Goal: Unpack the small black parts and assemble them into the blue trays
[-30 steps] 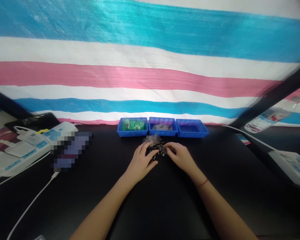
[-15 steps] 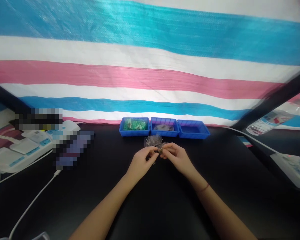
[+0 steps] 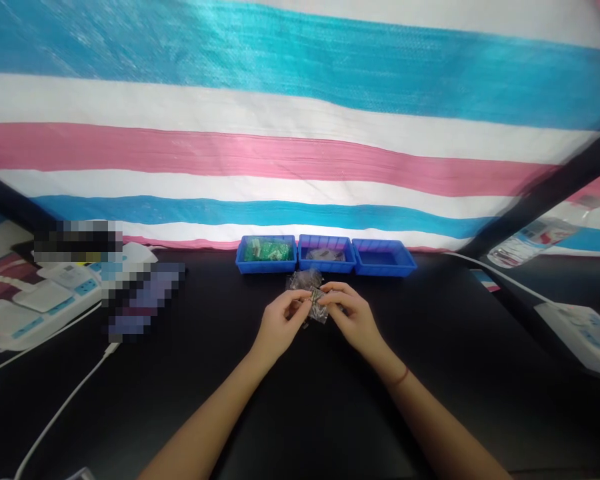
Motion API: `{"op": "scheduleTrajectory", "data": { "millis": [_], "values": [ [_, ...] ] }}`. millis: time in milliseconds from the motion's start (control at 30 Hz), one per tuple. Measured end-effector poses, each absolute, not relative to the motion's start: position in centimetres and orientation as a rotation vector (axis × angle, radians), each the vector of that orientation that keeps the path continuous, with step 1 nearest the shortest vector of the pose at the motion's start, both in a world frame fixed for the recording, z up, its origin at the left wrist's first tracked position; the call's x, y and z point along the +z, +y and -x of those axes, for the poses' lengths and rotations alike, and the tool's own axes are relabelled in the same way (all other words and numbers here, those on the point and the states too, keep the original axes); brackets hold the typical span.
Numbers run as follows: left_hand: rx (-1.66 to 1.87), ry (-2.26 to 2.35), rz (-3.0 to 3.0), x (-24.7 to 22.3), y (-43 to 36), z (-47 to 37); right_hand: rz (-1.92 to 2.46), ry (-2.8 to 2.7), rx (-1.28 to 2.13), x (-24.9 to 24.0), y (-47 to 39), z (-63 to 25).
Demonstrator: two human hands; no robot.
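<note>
Between my hands is a small clear plastic bag [image 3: 320, 309] with small parts in it, too small to name. My left hand [image 3: 283, 321] pinches its left side between thumb and fingers. At its right side my right hand [image 3: 351, 313] is closed, with thumb and fingertips on the bag. Just behind lies another clear plastic bag [image 3: 305, 279] of small dark pieces, partly hidden by my fingers. Three blue trays stand in a row beyond: the left tray [image 3: 266, 268] holds green packets [image 3: 267, 250], the middle tray [image 3: 327, 267] clear packets [image 3: 324, 255].
The right blue tray [image 3: 384, 270] ends the row along the striped sheet [image 3: 300, 157]. A white power strip [image 3: 60, 300] and a blurred-out phone-like object [image 3: 147, 300] with a white cable lie at left. At right are another power strip [image 3: 580, 337] and a clear bottle [image 3: 525, 241].
The small clear bag now shows flat and spread between my hands, where before it was bunched at my fingertips. My right hand's fingers have shifted slightly. The view has moved a little.
</note>
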State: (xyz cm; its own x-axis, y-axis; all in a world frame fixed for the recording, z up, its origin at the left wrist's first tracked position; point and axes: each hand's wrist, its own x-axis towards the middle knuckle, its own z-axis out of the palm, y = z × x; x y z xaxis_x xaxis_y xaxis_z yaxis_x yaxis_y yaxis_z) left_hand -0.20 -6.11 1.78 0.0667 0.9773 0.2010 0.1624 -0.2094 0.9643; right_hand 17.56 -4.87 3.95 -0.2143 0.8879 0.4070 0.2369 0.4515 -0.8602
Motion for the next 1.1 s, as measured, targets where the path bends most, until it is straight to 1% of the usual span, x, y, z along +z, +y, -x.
{"op": "scheduleTrajectory", "data": {
  "millis": [200,300,433,567,733,900,1000,1100],
  "values": [
    [1.397,1.21,-1.603,1.4,-5.8,0.5,0.972,-1.599,1.044,3.6,-5.3,-17.2],
    [1.395,1.236,-1.673,1.7,-5.8,0.6,0.964,-1.542,1.108,3.1,-5.4,-16.9],
    [1.316,1.234,-1.758,2.2,-5.9,0.6,1.006,-1.58,1.106,2.8,-5.3,-16.8],
    [1.229,1.233,-1.79,2.5,-6.0,0.6,1.045,-1.607,1.052,2.9,-5.3,-16.7],
    [1.21,1.235,-1.818,2.7,-6.1,0.5,1.061,-1.63,0.898,2.9,-5.3,-16.8],
    [1.162,1.285,-1.659,2.9,-6.1,0.7,0.959,-1.578,0.779,3.0,-5.3,-17.0],
    [1.085,1.241,-1.588,2.9,-6.2,0.8,0.946,-1.623,0.673,3.2,-5.2,-17.0],
    [1.089,1.203,-1.573,2.5,-6.3,0.6,0.948,-1.685,0.598,3.4,-5.2,-16.9]
  ]
}}
